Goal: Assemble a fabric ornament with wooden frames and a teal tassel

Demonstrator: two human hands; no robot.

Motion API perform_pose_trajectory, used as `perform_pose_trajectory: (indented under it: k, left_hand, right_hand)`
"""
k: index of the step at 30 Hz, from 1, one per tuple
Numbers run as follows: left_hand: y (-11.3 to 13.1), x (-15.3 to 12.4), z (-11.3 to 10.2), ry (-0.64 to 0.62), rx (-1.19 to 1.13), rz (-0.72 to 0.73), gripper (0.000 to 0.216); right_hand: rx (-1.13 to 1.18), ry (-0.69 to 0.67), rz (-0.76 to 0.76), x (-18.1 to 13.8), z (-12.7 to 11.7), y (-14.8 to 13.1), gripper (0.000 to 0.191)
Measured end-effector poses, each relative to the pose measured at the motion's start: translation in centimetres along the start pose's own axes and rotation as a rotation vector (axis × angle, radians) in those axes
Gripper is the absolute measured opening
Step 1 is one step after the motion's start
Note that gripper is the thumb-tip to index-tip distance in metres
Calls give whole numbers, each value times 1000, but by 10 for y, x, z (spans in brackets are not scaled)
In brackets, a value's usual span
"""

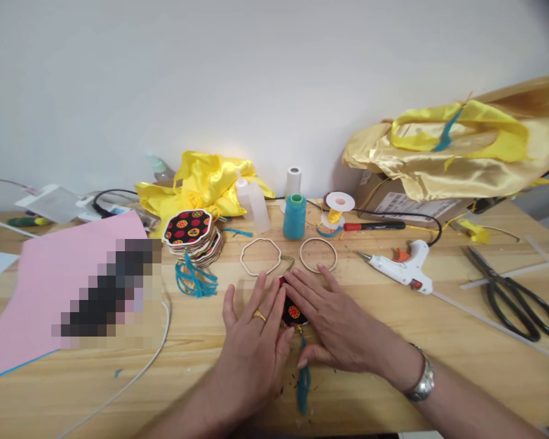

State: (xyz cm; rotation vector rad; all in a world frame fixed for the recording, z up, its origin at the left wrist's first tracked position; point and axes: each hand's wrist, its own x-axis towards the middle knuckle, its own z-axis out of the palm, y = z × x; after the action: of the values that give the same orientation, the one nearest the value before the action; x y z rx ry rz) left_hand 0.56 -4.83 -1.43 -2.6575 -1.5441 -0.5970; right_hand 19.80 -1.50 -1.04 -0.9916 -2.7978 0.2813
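Under both my hands lies a black patterned fabric ornament [294, 313] with red and yellow flower motifs, flat on the wooden table. A blue tassel [304, 387] hangs from its near end toward me. My left hand [256, 335] presses on its left side, fingers stretched out. From the right, my right hand [332, 317] lies over the other side, also with fingers extended. Much of the ornament is hidden beneath them. Just beyond my fingertips are a scalloped wooden frame [242, 256] and a round wooden hoop [301, 256].
A stack of similar ornaments [188, 228] with blue tassels sits left of the frame. Behind stand a teal thread cone [294, 218] and a ribbon spool [340, 202]. To the right lie a glue gun [400, 268] and black-handled scissors [515, 292]; a white cable [162, 341] curves at left.
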Motion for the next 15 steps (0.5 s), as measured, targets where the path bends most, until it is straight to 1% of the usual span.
perform_pose_trajectory:
  k: [3, 5, 9, 15]
  left_hand:
    - [4, -3, -1, 57, -57, 51, 35]
    - [7, -5, 0, 76, -44, 69, 34]
    - [9, -6, -1, 69, 10, 112, 36]
    - [7, -6, 1, 66, -14, 89, 34]
  right_hand:
    - [6, -10, 4, 0, -1, 0, 91]
    - [6, -20, 7, -1, -2, 0, 89]
    - [19, -36, 13, -1, -3, 0, 87]
    - [50, -41, 16, 0, -4, -3, 88]
